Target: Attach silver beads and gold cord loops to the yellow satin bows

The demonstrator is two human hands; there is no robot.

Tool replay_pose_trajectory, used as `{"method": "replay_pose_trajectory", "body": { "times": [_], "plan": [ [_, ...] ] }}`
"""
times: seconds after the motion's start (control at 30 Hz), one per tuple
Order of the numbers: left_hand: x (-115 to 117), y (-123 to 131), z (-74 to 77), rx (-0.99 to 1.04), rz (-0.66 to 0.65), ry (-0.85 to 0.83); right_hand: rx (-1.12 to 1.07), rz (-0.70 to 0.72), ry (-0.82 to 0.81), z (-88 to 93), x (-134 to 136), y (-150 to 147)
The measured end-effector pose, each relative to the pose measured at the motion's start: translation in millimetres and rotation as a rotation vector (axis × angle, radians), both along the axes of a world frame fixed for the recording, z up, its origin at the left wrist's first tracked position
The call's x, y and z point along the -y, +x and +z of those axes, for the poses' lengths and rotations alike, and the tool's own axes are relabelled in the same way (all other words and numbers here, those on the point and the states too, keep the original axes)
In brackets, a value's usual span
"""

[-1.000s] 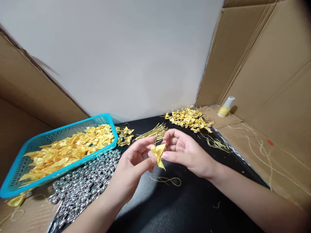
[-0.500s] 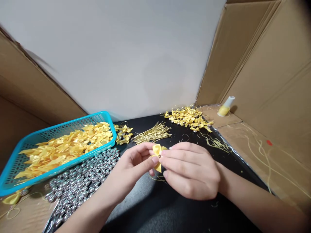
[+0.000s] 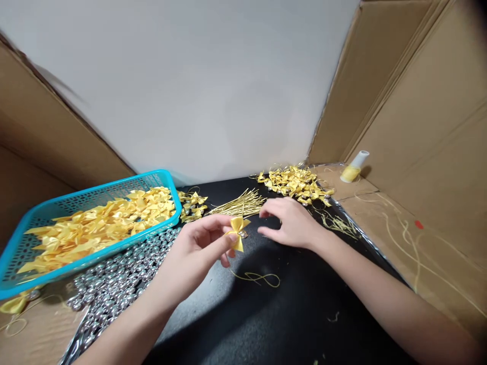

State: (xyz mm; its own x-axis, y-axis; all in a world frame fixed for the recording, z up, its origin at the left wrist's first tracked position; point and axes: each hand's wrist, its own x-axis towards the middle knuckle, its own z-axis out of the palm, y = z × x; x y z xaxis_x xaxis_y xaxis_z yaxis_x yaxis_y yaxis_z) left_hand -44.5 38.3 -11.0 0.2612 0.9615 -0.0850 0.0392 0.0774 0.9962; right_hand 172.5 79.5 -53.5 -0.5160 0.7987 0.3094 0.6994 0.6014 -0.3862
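Observation:
A yellow ribbon bow (image 3: 238, 225) with a small silver bead at its middle is pinched between the thumb and fingers of my left hand (image 3: 205, 243). A thin yellow cord (image 3: 262, 278) trails below that hand in loops over the black surface. My right hand (image 3: 291, 220) is apart from the bow, to its right, its fingers curved and parted with nothing seen in them. Just beyond the right hand's fingertips lies a bundle of short gold wire ties (image 3: 243, 203).
At left, a turquoise basket (image 3: 175, 197) holds many yellow bows. Silver beads (image 3: 125, 274) spread in front of it. Beaded bows (image 3: 297, 182) are heaped at the back right, near cord scraps (image 3: 338, 224). A white spool (image 3: 353, 167) stands by the cardboard wall (image 3: 429, 126).
My right hand has let go of the bow and moved up and away toward the gold ties. The left hand keeps the bow, now slightly further left. The cord loops show more fully.

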Motion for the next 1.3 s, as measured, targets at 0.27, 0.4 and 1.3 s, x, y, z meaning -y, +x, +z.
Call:
{"method": "replay_pose_trajectory", "body": {
  "times": [0.27,0.4,1.3],
  "plan": [
    [-6.9,2.5,-8.3,0.196,-0.094,-0.272,0.315,-0.045,-0.35,-19.4,-21.4,14.1],
    [-7.5,3.5,-9.2,0.201,-0.134,-0.303,0.335,-0.092,-0.428,-14.4,-19.6,18.9],
    [-1.6,5.3,-13.9,-0.151,-0.121,0.366,0.001,0.16,-0.194,69.6,39.5,14.6]
  ]
}}
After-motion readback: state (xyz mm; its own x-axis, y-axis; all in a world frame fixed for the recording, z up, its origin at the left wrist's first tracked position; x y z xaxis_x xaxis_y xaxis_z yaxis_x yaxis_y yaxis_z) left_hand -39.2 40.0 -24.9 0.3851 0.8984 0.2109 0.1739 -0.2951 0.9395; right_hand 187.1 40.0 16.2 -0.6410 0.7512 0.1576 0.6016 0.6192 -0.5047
